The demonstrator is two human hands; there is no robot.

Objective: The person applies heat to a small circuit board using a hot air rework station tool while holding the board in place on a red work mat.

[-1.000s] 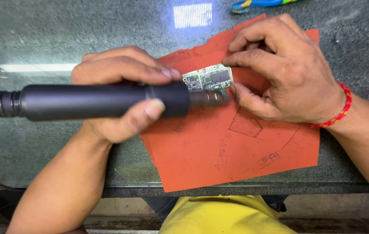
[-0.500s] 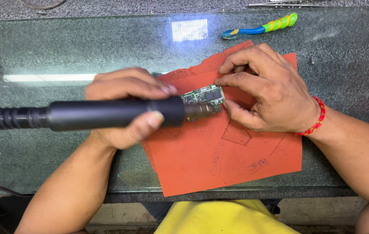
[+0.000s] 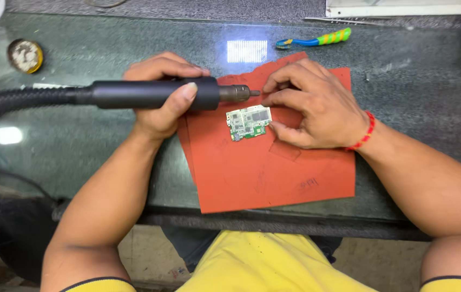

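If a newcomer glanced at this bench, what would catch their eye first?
Probably the left hand gripping a dark hot-air wand, its nozzle above a small green circuit board. The board lies on an orange mat, with the right hand resting beside it.

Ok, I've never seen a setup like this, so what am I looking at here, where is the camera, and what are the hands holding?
There is no machine here: a person works with two bare hands, filmed by one camera worn on the head, looking down at a dark glass-topped bench. The left hand grips a dark tool shaped like a thick pen, with a braided hose at the back and a metal nozzle in front. The right hand rests on a red mat, fingertips by the nozzle. A small green circuit board lies flat on the mat between the hands. Farther back lie a toothbrush and a small round tin.
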